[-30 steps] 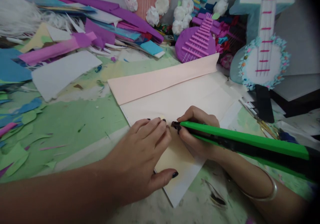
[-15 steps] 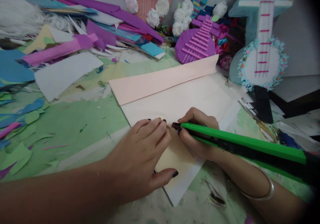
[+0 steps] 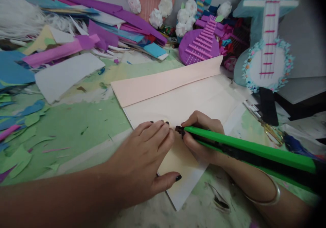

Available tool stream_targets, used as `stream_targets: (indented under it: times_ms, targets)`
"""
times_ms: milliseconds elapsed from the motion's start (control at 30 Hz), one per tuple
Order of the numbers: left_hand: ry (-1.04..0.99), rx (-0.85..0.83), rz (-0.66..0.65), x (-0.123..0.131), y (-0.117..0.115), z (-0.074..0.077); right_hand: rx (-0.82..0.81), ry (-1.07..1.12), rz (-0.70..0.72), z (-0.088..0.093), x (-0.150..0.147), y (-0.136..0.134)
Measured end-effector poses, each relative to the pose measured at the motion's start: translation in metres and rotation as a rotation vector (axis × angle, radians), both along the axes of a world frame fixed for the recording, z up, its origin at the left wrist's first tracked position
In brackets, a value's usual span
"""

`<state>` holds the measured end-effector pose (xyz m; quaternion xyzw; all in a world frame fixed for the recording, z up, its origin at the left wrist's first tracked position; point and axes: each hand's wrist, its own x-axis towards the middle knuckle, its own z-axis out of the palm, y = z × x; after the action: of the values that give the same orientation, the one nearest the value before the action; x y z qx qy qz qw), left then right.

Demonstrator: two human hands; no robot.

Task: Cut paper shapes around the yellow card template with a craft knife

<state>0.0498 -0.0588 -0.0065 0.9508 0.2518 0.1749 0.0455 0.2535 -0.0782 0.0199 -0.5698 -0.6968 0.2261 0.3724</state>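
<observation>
Right hand pinched long green-and-black pen-shaped tool, tail dipped slightly nearer | left hand lay flat on cream-white paper-like sheet | work apparently barely advanced

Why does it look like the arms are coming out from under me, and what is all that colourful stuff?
There's no robot here, just a person with two bare hands. Every picture comes from one camera worn on that person's head, looking forward and down, so you see roughly what they see.

The left hand lies flat on a pale sheet. The right hand grips a long green-and-black tool; its very tip is hard to make out. A pink strip runs along the sheet's far side.

On the green table, bright scraps lie on the left, and scissors on the right. At the back is a purple model instrument with lines like strings.
</observation>
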Motion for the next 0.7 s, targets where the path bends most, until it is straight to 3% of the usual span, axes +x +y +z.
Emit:
stream_targets:
  times_ms: [233, 467, 700]
  targets:
    - [0.003, -0.017, 0.007, 0.0, -0.001, -0.001, 0.025, -0.014, 0.007, 0.0, 0.002, -0.003]
    - [0.039, -0.068, -0.017, 0.0, -0.004, 0.008, 0.018, 0.022, 0.016, -0.002, 0.0, -0.006]
    - [0.068, -0.106, 0.044, -0.001, -0.012, 0.01, 0.037, 0.008, 0.009, -0.008, 0.002, -0.006]
